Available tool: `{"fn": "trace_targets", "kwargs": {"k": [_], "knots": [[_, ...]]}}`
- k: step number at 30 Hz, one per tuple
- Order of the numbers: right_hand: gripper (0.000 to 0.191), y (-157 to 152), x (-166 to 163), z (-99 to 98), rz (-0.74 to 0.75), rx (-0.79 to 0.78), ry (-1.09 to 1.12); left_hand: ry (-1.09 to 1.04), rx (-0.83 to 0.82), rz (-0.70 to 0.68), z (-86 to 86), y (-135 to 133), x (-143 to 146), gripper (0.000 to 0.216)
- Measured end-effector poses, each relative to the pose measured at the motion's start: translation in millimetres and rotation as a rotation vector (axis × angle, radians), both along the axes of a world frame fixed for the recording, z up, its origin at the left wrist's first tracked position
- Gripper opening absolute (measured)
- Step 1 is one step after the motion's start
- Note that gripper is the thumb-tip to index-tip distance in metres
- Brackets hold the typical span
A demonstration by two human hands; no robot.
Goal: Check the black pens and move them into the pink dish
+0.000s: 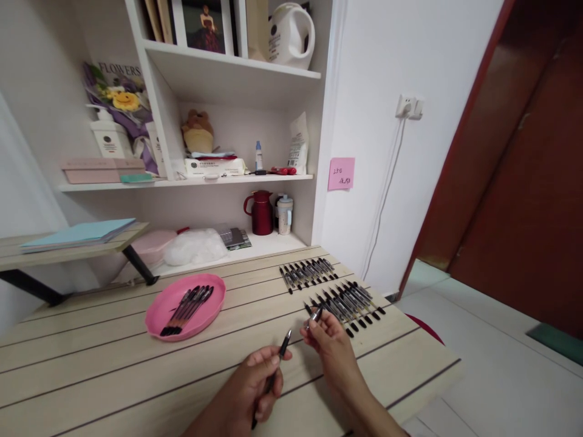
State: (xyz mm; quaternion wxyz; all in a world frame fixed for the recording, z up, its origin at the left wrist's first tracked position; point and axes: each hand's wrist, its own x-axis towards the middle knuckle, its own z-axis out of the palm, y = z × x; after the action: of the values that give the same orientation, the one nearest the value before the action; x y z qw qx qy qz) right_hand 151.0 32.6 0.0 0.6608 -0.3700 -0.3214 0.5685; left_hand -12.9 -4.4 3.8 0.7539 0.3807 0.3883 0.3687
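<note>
My left hand (259, 383) is closed around a black pen (285, 345), its bare silver tip tilted up and to the right. Just right of that tip, my right hand (331, 341) pinches a short black and silvery piece (315, 315) that looks like a pen cap; the fingers partly cover it. Beyond the right hand lies a row of pens (348, 301) with black pieces near their lower ends. Farther back is a second row of pens (307, 273). On the left, a pink plate (157, 297) holds several dark pens (194, 306) side by side.
The slatted wooden table (113, 370) ends at the right above a tiled floor. At the left back stands a small raised shelf (132, 233) with blue paper (79, 233). A white shelf unit behind holds a red jug (262, 213) and a cup (285, 215).
</note>
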Motion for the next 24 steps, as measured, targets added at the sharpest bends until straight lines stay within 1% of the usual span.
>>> {"fn": "trace_targets", "kwargs": {"k": [4, 8, 10, 12, 14, 16, 17, 19, 22, 24], "knots": [[0.031, 11, 18, 9.8, 0.014, 0.061, -0.204, -0.013, 0.029, 0.053, 0.6, 0, 2, 0.028], [0.025, 39, 29, 29.9, 0.042, 0.155, -0.484, -0.039, 0.064, 0.118, 0.4, 0, 5, 0.028], [0.023, 60, 27, 42.4, 0.044, 0.190, -0.676, -0.049, 0.065, 0.142, 0.2, 0, 5, 0.028], [0.023, 83, 20, 53.8, 0.025, 0.185, -0.910, -0.061, 0.062, 0.163, -0.5, 1, 5, 0.027], [0.019, 103, 8, 60.8, -0.024, 0.150, -1.230, -0.070, 0.064, 0.177, -2.0, 1, 5, 0.026], [0.016, 119, -5, 60.7, -0.053, 0.081, -1.514, -0.075, 0.073, 0.185, -4.4, 3, 5, 0.026], [0.016, 125, -12, 57.8, -0.055, 0.049, -1.593, -0.081, 0.079, 0.185, -5.8, 4, 5, 0.026], [0.017, 134, -24, 48.0, -0.050, 0.000, -1.665, -0.101, 0.089, 0.177, -8.4, 6, 4, 0.026], [0.020, 142, -37, 31.4, -0.048, -0.030, -1.724, -0.141, 0.085, 0.162, -11.5, 9, 3, 0.029], [0.022, 145, -42, 23.7, -0.050, -0.042, -1.764, -0.159, 0.074, 0.149, -12.8, 11, 2, 0.031]]}}
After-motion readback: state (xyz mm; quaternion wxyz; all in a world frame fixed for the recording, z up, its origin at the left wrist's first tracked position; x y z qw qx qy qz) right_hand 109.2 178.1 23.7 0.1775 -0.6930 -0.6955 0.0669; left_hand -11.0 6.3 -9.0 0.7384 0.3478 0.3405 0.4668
